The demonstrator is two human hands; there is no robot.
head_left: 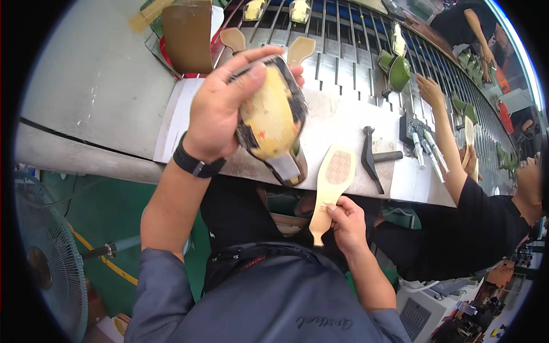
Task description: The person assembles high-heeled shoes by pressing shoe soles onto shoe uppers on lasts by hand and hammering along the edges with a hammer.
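My left hand (pixel 214 111), with a dark band on its wrist, is wrapped round a lasted shoe (pixel 273 117). The shoe's underside faces up, yellowish and patchy with black edges; its upper is mostly hidden. Lower right of it, at the table's near edge, my right hand (pixel 347 224) pinches a beige shoe sole (pixel 336 174) by its narrow end between thumb and fingers. A patterned oval patch marks the sole's broad part, which points away from me. Shoe and sole are apart.
A hammer (pixel 370 157) lies right of the sole, near a dark holder with brushes or pens (pixel 420 144). Beyond runs a roller conveyor (pixel 337 48) bearing shoes and beige soles (pixel 301 50). A co-worker's arm (pixel 449 137) reaches in from the right. A fan (pixel 54 257) stands lower left.
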